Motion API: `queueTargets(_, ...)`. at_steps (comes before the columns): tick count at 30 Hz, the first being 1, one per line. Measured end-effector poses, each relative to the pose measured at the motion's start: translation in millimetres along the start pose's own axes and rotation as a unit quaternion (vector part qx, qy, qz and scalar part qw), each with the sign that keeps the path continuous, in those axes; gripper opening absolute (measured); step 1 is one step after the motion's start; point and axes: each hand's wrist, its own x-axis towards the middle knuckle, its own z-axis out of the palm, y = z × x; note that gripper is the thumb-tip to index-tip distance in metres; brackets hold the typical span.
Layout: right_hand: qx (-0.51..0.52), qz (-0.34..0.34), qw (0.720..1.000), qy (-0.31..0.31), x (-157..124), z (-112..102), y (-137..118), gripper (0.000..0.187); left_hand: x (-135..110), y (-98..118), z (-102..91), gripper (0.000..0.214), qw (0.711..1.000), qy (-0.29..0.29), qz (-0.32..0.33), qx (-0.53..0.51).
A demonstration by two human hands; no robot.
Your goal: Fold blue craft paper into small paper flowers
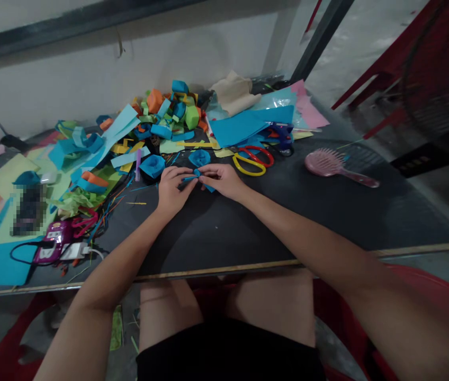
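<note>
Over the dark table, my left hand (172, 188) and my right hand (224, 181) meet with fingertips pinched together. Between them is a small strip of blue paper (197, 172), held by both; its exact folded shape is partly covered by my fingers. Just beyond my hands lies a blue folded paper piece (199, 157) with a cupped form. A second blue paper cup (152, 166) sits to the left of my left hand. Yellow-and-red-handled scissors (249, 165) rest to the upper right of my right hand.
Colourful folded paper pieces (164, 114) are heaped at the back. Blue sheets (244, 126) lie right of them. A pink hairbrush (328, 163) is on the right, near a fan (442, 79). At left are a purple device (53, 241) and a white charger (74, 251).
</note>
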Motion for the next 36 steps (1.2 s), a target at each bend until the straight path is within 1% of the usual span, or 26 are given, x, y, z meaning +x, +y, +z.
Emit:
queueTargets(4, -0.013, -0.012, 1.000, 0.000, -1.3, 0.0, -2.0, 0.043, 1.0, -1.3, 1.1, 0.008, 1.000, 0.003, -0.014, -0.003)
queueTargets(9, -0.045, -0.030, 0.999, -0.001, -3.7, -0.1, -4.5, 0.041, 2.1, 0.5, 0.8, 0.012, 0.999, -0.012, -0.045, -0.008)
queueTargets(16, -0.084, -0.046, 0.995, 0.005, -6.5, -0.5, -5.7, 0.036, 1.2, 3.9, 0.9, 0.010, 0.997, 0.007, -0.078, 0.001)
queueTargets(23, -0.101, -0.059, 0.993, -0.002, -7.8, 0.1, -7.2, 0.032, 1.0, -0.6, 0.5, 0.013, 0.992, 0.009, -0.125, -0.015)
queueTargets(29, -0.090, -0.050, 0.995, 0.002, -7.7, -0.1, -5.0, 0.036, 0.9, 0.9, 0.7, 0.018, 0.988, -0.002, -0.140, -0.059)
queueTargets(33, -0.099, -0.054, 0.994, -0.011, -7.7, -0.8, -6.0, 0.032, 1.5, 1.5, 1.0, 0.014, 0.981, -0.022, -0.169, -0.096)
queueTargets(36, -0.114, -0.061, 0.991, -0.024, -7.3, -0.9, -6.0, 0.029, 2.0, 0.1, 2.1, 0.022, 0.970, -0.037, -0.190, -0.150)
